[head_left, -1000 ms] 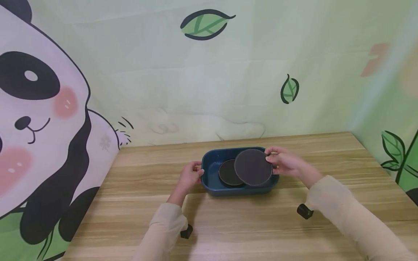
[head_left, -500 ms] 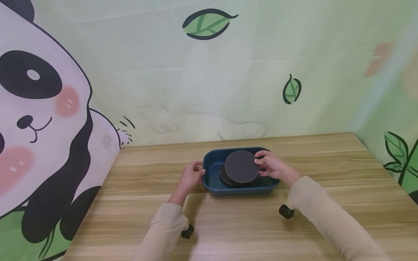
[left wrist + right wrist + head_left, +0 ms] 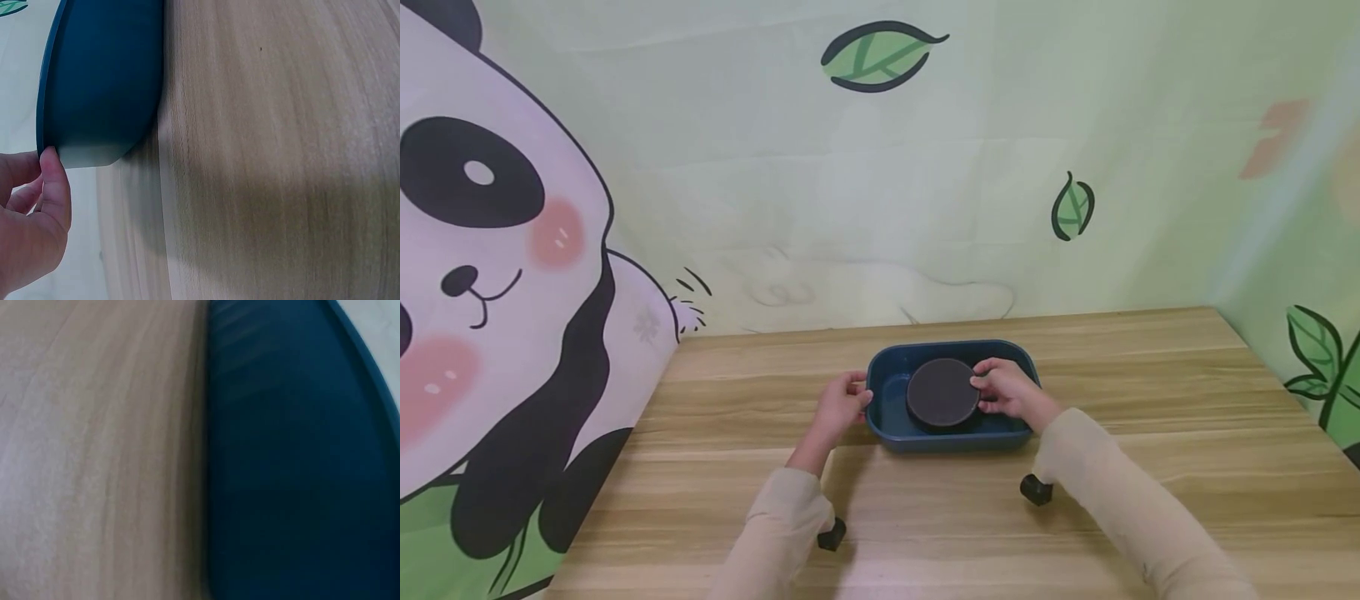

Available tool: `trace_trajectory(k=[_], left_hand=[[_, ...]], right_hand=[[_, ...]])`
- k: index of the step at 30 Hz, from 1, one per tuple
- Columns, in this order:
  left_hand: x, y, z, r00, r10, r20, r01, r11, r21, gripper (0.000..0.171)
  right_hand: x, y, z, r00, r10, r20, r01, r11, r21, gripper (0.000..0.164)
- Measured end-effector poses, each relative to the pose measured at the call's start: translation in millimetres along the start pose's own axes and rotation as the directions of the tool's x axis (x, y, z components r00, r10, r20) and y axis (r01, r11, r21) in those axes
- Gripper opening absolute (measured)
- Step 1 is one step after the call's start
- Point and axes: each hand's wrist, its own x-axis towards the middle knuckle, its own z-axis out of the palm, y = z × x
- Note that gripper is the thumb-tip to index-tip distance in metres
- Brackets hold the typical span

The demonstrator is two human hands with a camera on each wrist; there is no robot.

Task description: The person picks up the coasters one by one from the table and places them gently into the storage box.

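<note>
A blue rectangular plastic basin [image 3: 951, 444] with rounded corners sits on the table. Its left end rim is pinched between the thumb and fingers of my left hand [image 3: 841, 407], as the left wrist view of that hand [image 3: 37, 219] and the basin [image 3: 103, 75] also shows. Inside the basin, my right hand [image 3: 1011, 390] holds a round dark coaster [image 3: 943, 393] by its right edge. A second coaster is now hidden beneath it; whether the two touch all over I cannot tell. In the right wrist view only the basin's outer wall [image 3: 300, 456] shows, not the hand.
The wood-grain table [image 3: 910, 525] extends around the basin. Behind it hangs a pale green backdrop [image 3: 760, 183] with a printed panda and leaves. A black wrist device [image 3: 832, 534] hangs under the left sleeve, another [image 3: 1036, 490] under the right.
My right hand has carried the upper coaster left and down from the basin's right side, onto or just over the other coaster, covering it. The left hand stays on the rim.
</note>
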Motion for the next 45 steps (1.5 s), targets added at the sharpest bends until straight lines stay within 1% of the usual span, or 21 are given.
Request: trace_trajectory(k=[4,9,13,17,20,21,24,27,28,34,38,41,42,45], left_hand=[[-0.3,0.0,0.4,1.0,-0.002,0.001,0.002,1.0,0.0,0.031],[-0.1,-0.2,0.3,1.0,0.0,0.0,0.0,1.0,0.001,0.031],[-0.5,0.1,-0.1,1.0,0.003,-0.001,-0.003,1.0,-0.006,0.031],[-1.6,0.3,-0.6,1.0,0.004,-0.001,-0.004,1.0,-0.006,0.031],[-2.0,0.5,-0.8,1.0,0.001,-0.003,-0.001,1.0,0.0,0.031],[-1.9,1.0,-0.6,1.0,-0.003,-0.004,0.003,1.0,-0.004,0.03],[-1.7,1.1,-0.6,1.0,-0.003,-0.001,0.003,1.0,0.0,0.03],[-1.8,1.3,-0.9,1.0,0.0,0.002,0.0,1.0,-0.001,0.03],[-1.7,1.1,-1.0,1.0,0.001,0.002,-0.001,1.0,-0.001,0.03],[-0.3,0.0,-1.3,1.0,0.011,0.002,-0.011,1.0,-0.007,0.031],[1.3,-0.2,-3.3,1.0,0.019,0.007,-0.019,1.0,0.02,0.031],[1.8,-0.1,-6.3,0.999,0.024,0.028,-0.025,0.999,0.037,0.032],[1.8,0.1,-8.1,0.999,0.019,0.032,-0.02,0.999,0.034,0.032],[2.9,-0.6,-14.9,0.999,0.032,0.038,-0.033,0.999,0.01,0.033]], right_hand=[[4.5,3.4,1.6,0.999,0.017,-0.04,-0.018,1.0,-0.017,0.014],[5.8,3.9,3.1,0.995,0.041,-0.087,-0.045,0.998,-0.041,0.025],[4.7,2.0,4.0,0.991,0.065,-0.118,-0.073,0.996,-0.059,0.03],[6.2,2.9,4.9,0.984,0.079,-0.157,-0.095,0.991,-0.099,0.031],[10.4,5.5,3.8,0.982,0.071,-0.174,-0.094,0.988,-0.127,0.028],[13.0,7.7,0.9,0.987,0.057,-0.151,-0.076,0.99,-0.118,0.025],[13.4,7.8,-0.9,0.987,0.049,-0.152,-0.068,0.99,-0.124,0.023],[9.0,3.4,-0.4,0.986,0.052,-0.157,-0.072,0.99,-0.123,0.025],[5.3,-0.7,1.6,0.982,0.064,-0.179,-0.089,0.987,-0.135,0.028],[-4.3,-14.1,-1.3,0.989,0.034,-0.145,-0.054,0.989,-0.134,0.033],[-8.8,-19.3,-3.5,0.992,0.015,-0.128,-0.032,0.991,-0.132,0.033],[-13.6,-23.5,-7.1,0.995,-0.009,-0.096,-0.004,0.991,-0.135,0.028],[-15.3,-25.2,-8.7,0.996,-0.019,-0.086,0.007,0.991,-0.134,0.024],[-20.3,-31.2,-14.2,0.997,-0.047,-0.068,0.038,0.991,-0.128,0.015]])
